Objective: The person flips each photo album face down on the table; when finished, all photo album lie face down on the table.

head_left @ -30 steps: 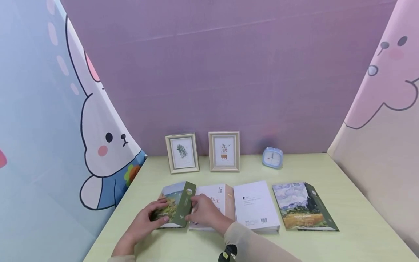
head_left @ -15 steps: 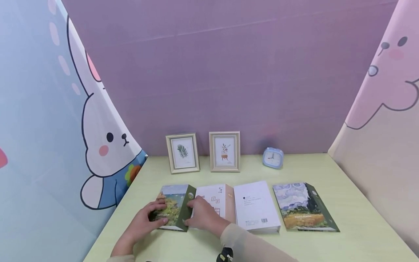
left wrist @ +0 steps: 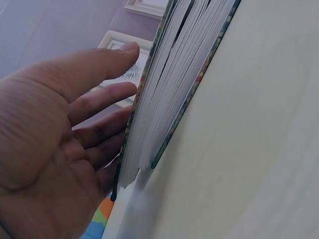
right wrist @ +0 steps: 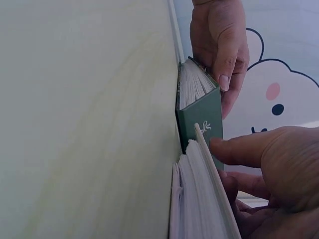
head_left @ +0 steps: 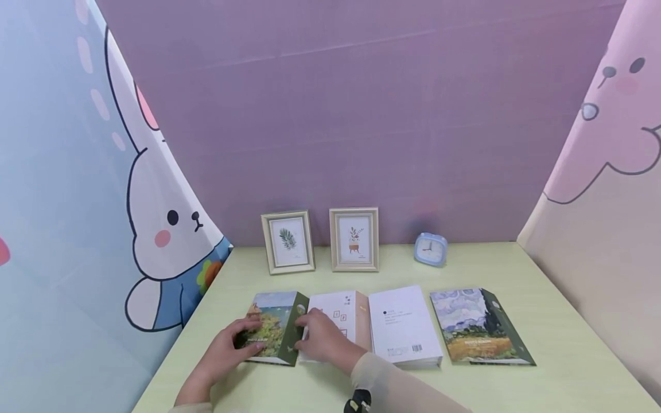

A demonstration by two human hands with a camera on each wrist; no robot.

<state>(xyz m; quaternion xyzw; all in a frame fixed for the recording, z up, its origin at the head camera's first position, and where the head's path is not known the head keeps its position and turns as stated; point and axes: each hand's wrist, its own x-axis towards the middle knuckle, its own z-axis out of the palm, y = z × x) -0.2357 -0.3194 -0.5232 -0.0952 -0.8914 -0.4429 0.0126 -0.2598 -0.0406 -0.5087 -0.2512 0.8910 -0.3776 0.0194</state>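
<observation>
At the left of the table lies a photo album (head_left: 276, 315) with a landscape painting on its cover and a green spine. My left hand (head_left: 227, 350) rests on its cover near the left edge, fingers spread. In the left wrist view the fingertips touch the cover of the album (left wrist: 164, 84), whose page edges face the camera. My right hand (head_left: 330, 341) lies over a white book with a pink spine (head_left: 364, 321), fingertips at the album's green spine. In the right wrist view the thumb touches the green spine (right wrist: 202, 117), beside the white book's pages (right wrist: 197, 199).
A white book (head_left: 405, 327) with a barcode lies right of the pink-spined one. Farther right is another painted album (head_left: 475, 327). Behind them stand two picture frames (head_left: 288, 241) and a blue clock (head_left: 430, 249). A purple backdrop (head_left: 361, 115) closes off the back.
The painted album's spine side has come down and slightly toward me since a second ago, so its cover lies flatter. Both hands stay on it with little movement.
</observation>
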